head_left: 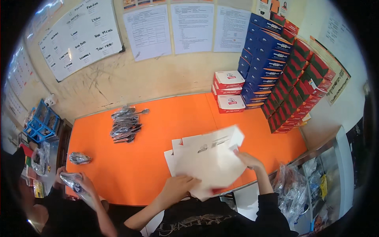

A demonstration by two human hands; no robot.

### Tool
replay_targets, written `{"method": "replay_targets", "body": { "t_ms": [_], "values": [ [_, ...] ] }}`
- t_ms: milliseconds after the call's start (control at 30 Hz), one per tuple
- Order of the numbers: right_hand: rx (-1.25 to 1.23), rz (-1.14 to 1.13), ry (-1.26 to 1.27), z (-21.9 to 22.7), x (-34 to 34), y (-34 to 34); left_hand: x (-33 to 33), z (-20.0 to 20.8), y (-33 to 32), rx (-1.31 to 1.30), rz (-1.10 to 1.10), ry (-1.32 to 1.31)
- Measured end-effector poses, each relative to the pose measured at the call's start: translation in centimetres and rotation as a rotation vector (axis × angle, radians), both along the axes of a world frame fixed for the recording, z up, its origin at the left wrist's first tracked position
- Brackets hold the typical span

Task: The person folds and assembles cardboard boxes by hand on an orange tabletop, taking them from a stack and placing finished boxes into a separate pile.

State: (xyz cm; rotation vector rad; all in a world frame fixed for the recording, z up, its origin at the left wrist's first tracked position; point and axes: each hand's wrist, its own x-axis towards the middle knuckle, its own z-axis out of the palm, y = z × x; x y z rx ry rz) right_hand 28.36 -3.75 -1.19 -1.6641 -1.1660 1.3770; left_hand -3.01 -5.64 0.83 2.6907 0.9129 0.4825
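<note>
A white, unfolded cardboard box blank (209,158), slightly blurred, is between my hands above the near side of the orange table. My right hand (249,160) grips its right edge, thumb on the upper face. At the lower left edge my left hand (182,189) holds the same blank, fingers bent over it; the fingers underneath are hidden. Another white piece (169,158) shows from beneath its left side. A little red shows along the blank's lower edge.
Plastic-wrapped dark cutlery (125,124) lies on the orange table (154,114). At left, a person's hands (81,183) hold a clear plastic packet near a wrapped bundle (80,158). Red-and-white boxes (230,103), blue boxes (262,59) and red-and-dark boxes (296,87) stand stacked at back right.
</note>
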Motion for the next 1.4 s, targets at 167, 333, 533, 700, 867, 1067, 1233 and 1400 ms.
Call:
{"method": "replay_targets", "body": {
  "t_ms": [167, 333, 533, 700, 867, 1067, 1233, 1400],
  "values": [
    [0.572, 0.158, -0.092, -3.3, -2.4, -1.8, 2.3, 1.8, -0.3, 0.045, -0.019, -0.016],
    [0.683, 0.349, 0.691, 2.4, -4.8, -3.3, 2.4, 2.0, -0.1, -1.115, -0.188, -0.319],
    [0.913, 0.597, -0.491, 9.2, -6.0, -2.6, 3.5, 2.4, -0.6, -1.138, 0.024, -0.553],
    [1.291, 0.455, -0.521, 9.9, -7.4, -2.0, 4.0, 3.0, -0.3, -1.005, -0.015, -0.609],
    [0.928, -0.271, 0.193, 2.7, -8.5, -5.8, 4.9, 2.5, 0.7, -0.876, 0.416, -1.407],
    [0.557, -0.264, -0.074, 3.4, -9.9, -3.8, 4.8, 3.0, -0.1, -0.693, 0.477, -1.363],
    [0.817, -0.127, -0.092, 4.5, -12.2, -4.7, 5.5, 2.8, 0.0, -0.344, 0.564, -1.210],
    [0.672, 0.143, -0.291, 6.0, -12.2, -5.7, 4.2, 2.2, -0.9, -0.433, 0.458, -0.794]
  ]
}}
